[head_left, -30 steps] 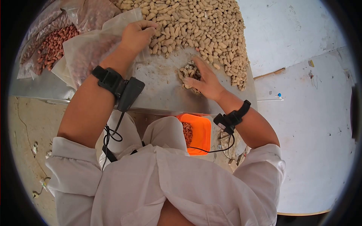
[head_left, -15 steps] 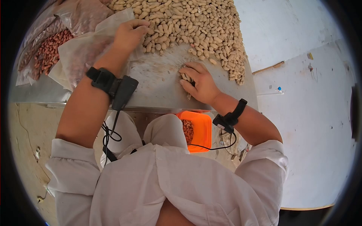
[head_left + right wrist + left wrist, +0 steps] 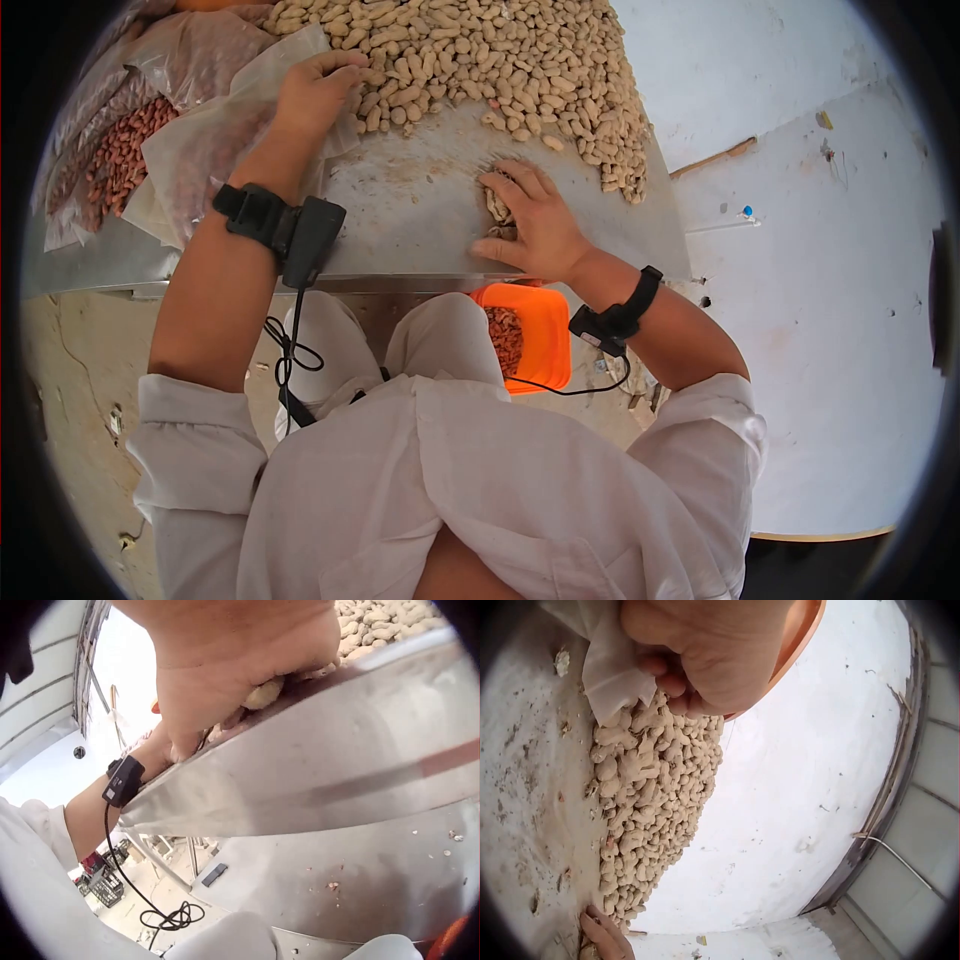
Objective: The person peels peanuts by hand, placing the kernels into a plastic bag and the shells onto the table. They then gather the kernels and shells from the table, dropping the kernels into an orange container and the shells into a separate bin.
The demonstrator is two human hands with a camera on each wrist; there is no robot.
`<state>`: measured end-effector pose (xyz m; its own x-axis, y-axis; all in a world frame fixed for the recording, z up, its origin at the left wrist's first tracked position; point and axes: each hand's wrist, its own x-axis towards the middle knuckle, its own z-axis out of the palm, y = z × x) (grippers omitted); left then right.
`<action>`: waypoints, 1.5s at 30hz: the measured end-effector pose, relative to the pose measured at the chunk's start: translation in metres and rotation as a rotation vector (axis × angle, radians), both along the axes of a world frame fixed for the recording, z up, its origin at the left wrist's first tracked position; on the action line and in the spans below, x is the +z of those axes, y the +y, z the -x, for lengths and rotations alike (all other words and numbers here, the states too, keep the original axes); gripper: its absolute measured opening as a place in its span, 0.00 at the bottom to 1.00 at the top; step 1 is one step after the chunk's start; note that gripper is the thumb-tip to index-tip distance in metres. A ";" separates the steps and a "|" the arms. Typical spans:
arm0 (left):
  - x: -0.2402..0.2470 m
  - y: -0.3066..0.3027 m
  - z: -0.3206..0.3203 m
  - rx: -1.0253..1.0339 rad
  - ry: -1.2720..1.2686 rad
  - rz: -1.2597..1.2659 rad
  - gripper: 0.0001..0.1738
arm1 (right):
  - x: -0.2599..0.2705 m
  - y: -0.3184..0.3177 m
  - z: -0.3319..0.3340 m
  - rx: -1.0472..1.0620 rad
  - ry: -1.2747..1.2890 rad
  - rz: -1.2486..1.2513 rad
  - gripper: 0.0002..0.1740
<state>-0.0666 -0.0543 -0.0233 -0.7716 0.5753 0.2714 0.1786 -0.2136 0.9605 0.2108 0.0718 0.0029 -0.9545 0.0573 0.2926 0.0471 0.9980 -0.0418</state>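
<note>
My right hand lies palm down near the table's front edge, with fingers and thumb spread around a small clump of peanut shells. In the right wrist view, pale bits of shell show under that palm, right at the metal rim. My left hand rests over a plastic bag, its fingertips at the edge of a heap of unshelled peanuts. Seen from the left wrist, its fingers are loosely bent beside the bag's edge, and nothing shows in them.
An orange bin with reddish kernels stands below the table edge, by my knees. Bags of red peanut kernels lie at the left of the metal table. A white surface with small debris extends on the right.
My right hand has drawn the shells closer to the table's front edge, and its fingers now cover more of them. The left hand stays by the heap while the head view shifts.
</note>
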 end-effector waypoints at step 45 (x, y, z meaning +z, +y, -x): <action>0.002 0.000 0.000 -0.037 -0.024 0.080 0.15 | -0.068 0.062 -0.250 -0.635 0.307 -0.053 0.09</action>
